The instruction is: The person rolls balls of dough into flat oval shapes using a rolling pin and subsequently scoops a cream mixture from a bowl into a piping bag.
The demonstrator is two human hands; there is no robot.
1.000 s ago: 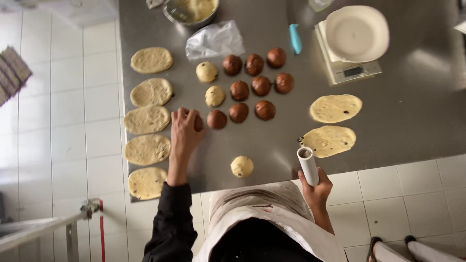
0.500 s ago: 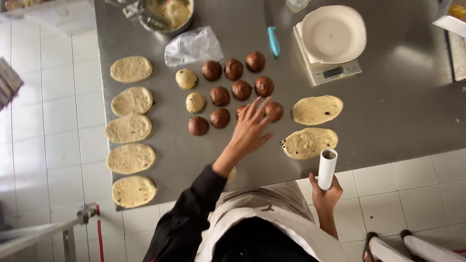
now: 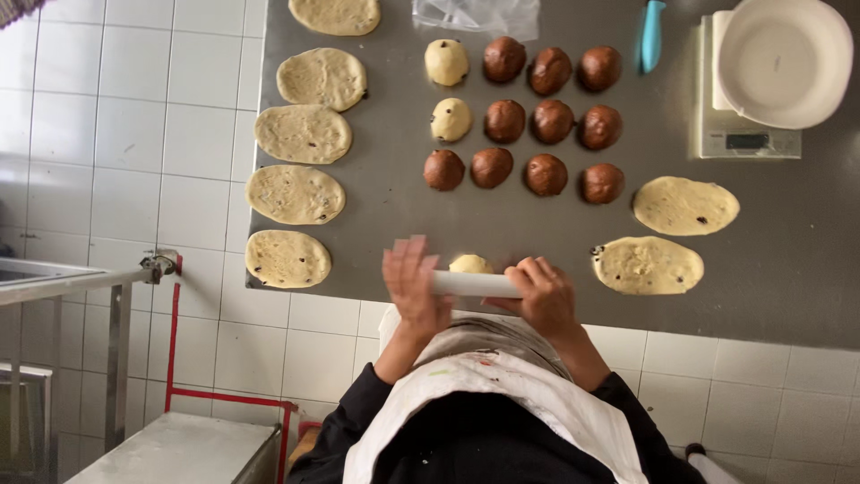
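Note:
A white rolling pin (image 3: pixel 475 284) lies across a pale dough ball (image 3: pixel 470 263) near the front edge of the steel table (image 3: pixel 797 278). My left hand (image 3: pixel 409 285) rests over the pin's left end with its fingers stretched forward and blurred. My right hand (image 3: pixel 540 298) grips the pin's right end. Several brown dough balls (image 3: pixel 546 174) sit in rows beyond the pin, with two pale balls (image 3: pixel 450 118) at their left.
Several flattened speckled dough discs (image 3: pixel 295 194) line the table's left edge, and two more (image 3: pixel 648 265) lie at the right. A scale (image 3: pixel 748 139) carrying a white bowl (image 3: pixel 781 61), a blue-handled tool (image 3: pixel 651 31) and a plastic bag (image 3: pixel 475 13) stand at the back. A metal stand (image 3: pixel 63 280) is at the left.
My left hand pulled back from the brown balls to the pin's left end. My right hand brought the pin from upright down flat over the pale ball.

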